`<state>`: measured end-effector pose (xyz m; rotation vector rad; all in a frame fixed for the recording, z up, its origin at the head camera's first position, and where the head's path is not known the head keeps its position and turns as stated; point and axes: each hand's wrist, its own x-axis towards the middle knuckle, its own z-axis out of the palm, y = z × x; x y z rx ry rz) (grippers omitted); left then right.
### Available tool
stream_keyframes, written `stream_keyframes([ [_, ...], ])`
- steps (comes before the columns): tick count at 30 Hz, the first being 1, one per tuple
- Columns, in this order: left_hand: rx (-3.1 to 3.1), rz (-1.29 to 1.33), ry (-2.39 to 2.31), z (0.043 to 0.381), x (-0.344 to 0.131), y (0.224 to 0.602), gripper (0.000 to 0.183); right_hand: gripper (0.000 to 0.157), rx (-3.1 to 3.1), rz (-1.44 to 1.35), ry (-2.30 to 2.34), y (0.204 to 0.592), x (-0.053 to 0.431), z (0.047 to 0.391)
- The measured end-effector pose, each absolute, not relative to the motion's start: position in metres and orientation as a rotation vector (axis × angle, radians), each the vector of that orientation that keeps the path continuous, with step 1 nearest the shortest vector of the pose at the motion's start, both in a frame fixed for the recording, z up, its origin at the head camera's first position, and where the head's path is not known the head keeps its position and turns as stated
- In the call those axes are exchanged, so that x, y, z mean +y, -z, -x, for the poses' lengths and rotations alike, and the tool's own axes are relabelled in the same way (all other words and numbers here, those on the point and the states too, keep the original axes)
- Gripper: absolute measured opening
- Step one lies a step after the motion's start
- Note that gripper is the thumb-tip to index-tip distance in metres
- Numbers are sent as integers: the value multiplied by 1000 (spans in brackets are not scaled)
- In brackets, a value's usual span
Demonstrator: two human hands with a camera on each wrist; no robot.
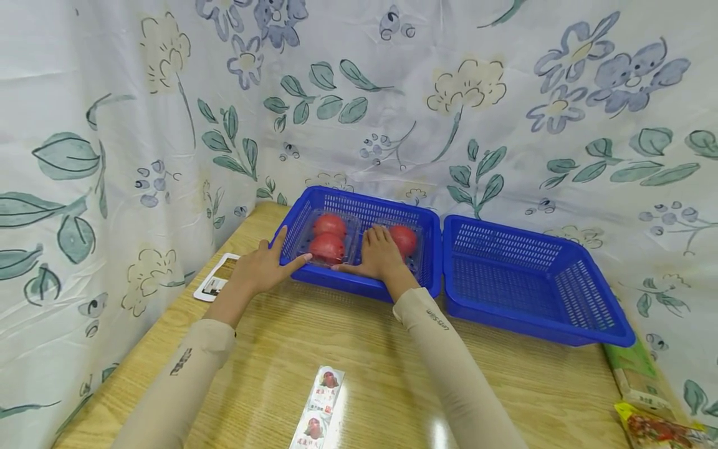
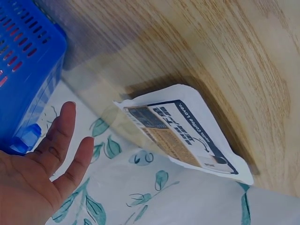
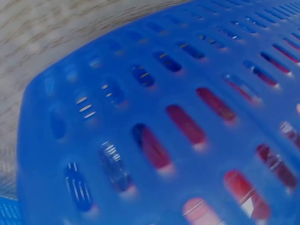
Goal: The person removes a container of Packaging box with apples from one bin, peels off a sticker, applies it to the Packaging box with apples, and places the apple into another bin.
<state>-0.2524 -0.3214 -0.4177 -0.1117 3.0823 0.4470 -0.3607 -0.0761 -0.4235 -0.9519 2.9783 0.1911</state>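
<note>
A blue plastic basket (image 1: 350, 285) holds two clear plastic boxes side by side. Two round red fruits (image 1: 327, 248) show in the left box, and a red fruit (image 1: 404, 239) shows in the right one, partly covered by my right hand (image 1: 381, 252). That hand reaches over the front rim, its fingers on the right box and its thumb pointing left. My left hand (image 1: 260, 265) is at the basket's front left corner, thumb and index finger spread along the rims. In the left wrist view two fingers (image 2: 77, 164) extend beside the basket wall. Slotted basket side (image 3: 154, 93) fills the right wrist view.
A second blue basket (image 1: 505, 315) stands right beside the first. On the left lies a white-edged packet (image 1: 215, 277); a strip of fruit-printed labels (image 1: 320, 408) lies in front. Several packages, including a yellow-red packet (image 1: 662, 433), are at the right edge. Floral curtain (image 1: 359, 125) encloses the table.
</note>
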Motion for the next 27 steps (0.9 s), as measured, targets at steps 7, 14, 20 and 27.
stream_keyframes([
  [7,3090,107,-439,253,-323,420,109,116,2975,937,-241,427,-88,361],
  [14,3096,95,-445,255,-322,420,109,119,2979,868,-299,425,-96,358],
  [20,3103,85,-445,257,-320,418,108,122,2992,849,-254,425,-100,360],
  [27,3108,76,-481,254,-321,419,106,124,2961,838,-207,430,-109,362],
])
